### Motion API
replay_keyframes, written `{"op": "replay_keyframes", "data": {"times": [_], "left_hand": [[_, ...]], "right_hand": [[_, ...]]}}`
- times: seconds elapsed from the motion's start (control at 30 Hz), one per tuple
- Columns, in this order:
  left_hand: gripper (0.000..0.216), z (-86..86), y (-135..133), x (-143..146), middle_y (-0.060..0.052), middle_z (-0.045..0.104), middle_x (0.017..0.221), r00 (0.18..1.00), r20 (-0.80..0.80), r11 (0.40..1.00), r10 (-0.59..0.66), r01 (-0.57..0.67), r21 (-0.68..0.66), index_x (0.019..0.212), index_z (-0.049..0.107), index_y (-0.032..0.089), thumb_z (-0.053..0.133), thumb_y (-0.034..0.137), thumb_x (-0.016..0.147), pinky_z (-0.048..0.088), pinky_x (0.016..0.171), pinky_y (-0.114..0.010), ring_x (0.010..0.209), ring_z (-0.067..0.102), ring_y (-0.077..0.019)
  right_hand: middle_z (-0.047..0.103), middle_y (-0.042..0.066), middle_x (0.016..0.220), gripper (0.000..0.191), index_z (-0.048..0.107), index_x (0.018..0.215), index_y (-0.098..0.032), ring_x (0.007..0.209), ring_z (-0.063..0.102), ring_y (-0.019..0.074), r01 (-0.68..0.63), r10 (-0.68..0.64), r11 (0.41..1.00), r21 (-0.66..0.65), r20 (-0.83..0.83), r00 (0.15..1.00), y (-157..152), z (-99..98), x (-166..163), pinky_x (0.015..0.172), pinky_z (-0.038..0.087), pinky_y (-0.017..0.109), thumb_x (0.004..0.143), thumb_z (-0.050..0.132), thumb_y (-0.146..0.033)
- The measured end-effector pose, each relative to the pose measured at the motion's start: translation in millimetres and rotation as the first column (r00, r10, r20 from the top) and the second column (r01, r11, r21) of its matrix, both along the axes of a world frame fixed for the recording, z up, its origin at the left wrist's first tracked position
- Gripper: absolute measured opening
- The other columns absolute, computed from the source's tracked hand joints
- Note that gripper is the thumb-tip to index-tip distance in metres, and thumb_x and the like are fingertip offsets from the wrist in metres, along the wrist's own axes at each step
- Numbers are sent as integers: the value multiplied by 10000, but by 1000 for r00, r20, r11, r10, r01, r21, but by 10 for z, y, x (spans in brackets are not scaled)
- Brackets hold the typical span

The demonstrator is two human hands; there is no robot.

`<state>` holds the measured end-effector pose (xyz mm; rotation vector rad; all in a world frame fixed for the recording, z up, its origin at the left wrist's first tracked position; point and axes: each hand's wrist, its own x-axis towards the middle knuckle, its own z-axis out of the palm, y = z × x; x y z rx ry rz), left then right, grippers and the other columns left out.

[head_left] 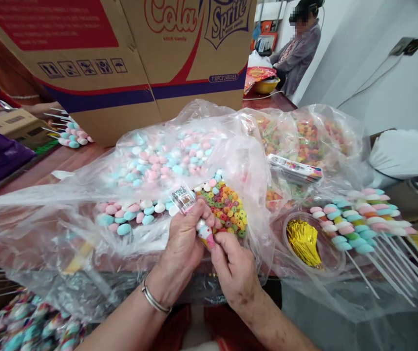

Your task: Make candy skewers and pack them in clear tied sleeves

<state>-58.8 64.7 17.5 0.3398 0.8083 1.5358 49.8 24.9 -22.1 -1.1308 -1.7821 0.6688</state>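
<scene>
In front of me, both hands meet on a small printed candy bag [182, 198]. My left hand [181, 239] wears a metal bangle at the wrist and is closed around the bag's middle. A clear, labelled part of the bag stands out above its fingers. My right hand [236, 273] pinches the pink lower end between thumb and forefinger. What is inside the bag is mostly hidden by my fingers. Just behind the hands lie colourful ring candies [229, 207], with pink, blue and white oval candies [132, 214] to their left.
Clear plastic sheeting [48, 214] covers much of the table. To the right are a tub of gold twist ties [304, 243], candy skewers [362, 219] and a stack of printed wrappers [294, 168]. A large carton [128, 63] stands behind. Another person [302, 53] sits farther back.
</scene>
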Motion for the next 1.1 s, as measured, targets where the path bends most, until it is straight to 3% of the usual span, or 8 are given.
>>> {"op": "replay_keyframes", "data": {"times": [0.1, 0.27, 0.4, 0.57, 0.73, 0.87, 1.03, 1.1], "left_hand": [[209, 42, 61, -96, 55, 495, 581, 998, 11, 998, 61, -61, 5, 721, 598, 130, 801, 169, 693, 467, 487, -200, 493, 469, -64], [251, 48, 104, -155, 64, 471, 579, 997, 32, 997, 72, -73, 18, 700, 560, 138, 810, 153, 679, 388, 406, -150, 453, 423, -39], [266, 27, 29, -76, 86, 413, 562, 998, 47, 998, 34, -36, 42, 741, 558, 139, 814, 203, 705, 290, 345, -129, 400, 338, -15], [305, 14, -75, 43, 99, 378, 509, 1000, -10, 1000, -16, 16, 25, 698, 517, 165, 808, 254, 724, 295, 355, -138, 377, 302, -20], [207, -22, -137, 127, 77, 442, 498, 990, -138, 999, 27, -20, 48, 762, 603, 163, 759, 299, 779, 408, 480, -187, 443, 407, -64], [199, -47, -179, 167, 40, 509, 521, 959, -279, 996, 39, -17, 82, 809, 681, 166, 684, 363, 840, 479, 700, -225, 626, 570, -122], [255, -116, -215, 150, -33, 661, 739, 950, -309, 994, -40, 71, 87, 716, 682, 171, 634, 366, 873, 493, 812, -272, 766, 617, -157], [283, -136, -220, 127, -58, 692, 832, 958, -280, 992, -69, 95, 78, 672, 670, 164, 631, 359, 873, 488, 873, -296, 841, 633, -176]], "right_hand": [[661, 0, 671, 167, 563, 995, -154, 571, 616, 116, 20, -20, 1000, 9, 17, 1000, -36, -14, 67, 571, 438, 199, 942, 451, -267], [546, -19, 533, 330, 553, 740, -183, 471, 522, 108, -20, -2, 995, 95, 225, 974, -75, -15, 92, 504, 330, 233, 988, 340, -228], [542, -15, 528, 350, 540, 727, -182, 468, 512, 108, -4, -31, 989, 146, 237, 971, -63, -3, -6, 512, 317, 239, 995, 320, -226], [546, -13, 526, 327, 520, 703, -187, 459, 495, 99, 7, -40, 985, 173, 187, 982, -50, -12, -74, 491, 321, 223, 979, 345, -211], [545, -21, 529, 297, 524, 720, -191, 445, 483, 88, 25, -33, 996, 82, 103, 994, -43, -21, -32, 471, 337, 197, 968, 363, -214], [540, -22, 529, 288, 535, 735, -191, 443, 477, 89, 23, -26, 999, 29, 86, 996, -50, -18, -24, 462, 337, 193, 960, 358, -219], [521, -23, 531, 305, 511, 686, -198, 465, 476, 95, -12, 14, 1000, -20, 103, 995, -39, -8, -14, 480, 356, 192, 952, 367, -228], [585, 10, 630, 278, 547, 729, -191, 580, 551, 121, -5, 6, 1000, -6, 116, 993, -18, 18, 8, 566, 423, 206, 945, 375, -229]]}}
